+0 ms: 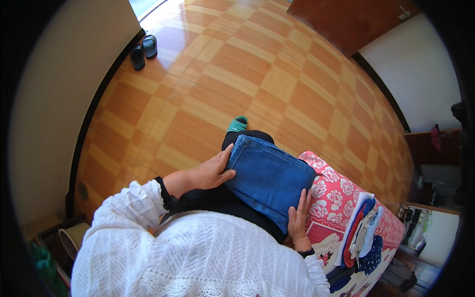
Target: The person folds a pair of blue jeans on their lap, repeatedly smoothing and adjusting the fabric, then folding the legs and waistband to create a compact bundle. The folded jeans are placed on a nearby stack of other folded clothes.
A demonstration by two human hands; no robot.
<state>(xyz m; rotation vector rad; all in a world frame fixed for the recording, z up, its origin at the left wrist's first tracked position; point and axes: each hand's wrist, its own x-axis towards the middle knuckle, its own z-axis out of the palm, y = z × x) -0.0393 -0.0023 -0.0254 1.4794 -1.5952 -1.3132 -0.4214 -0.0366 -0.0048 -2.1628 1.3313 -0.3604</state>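
Folded blue denim jeans lie flat across my lap, over my black trousers. My left hand holds their left edge, its thumb on top and its fingers along the side. Against the right edge rests my right hand, with its fingers extended on the denim. The underside of the jeans is hidden. To my right, a stack of folded clothes in white, blue, red, beige and dotted navy sits on a pink floral cover.
Black slippers stand by the left wall. A green slipper is on my foot. The floor has a wood-pattern finish. At the upper right is a reddish-brown door. Shelves with small items line the right side.
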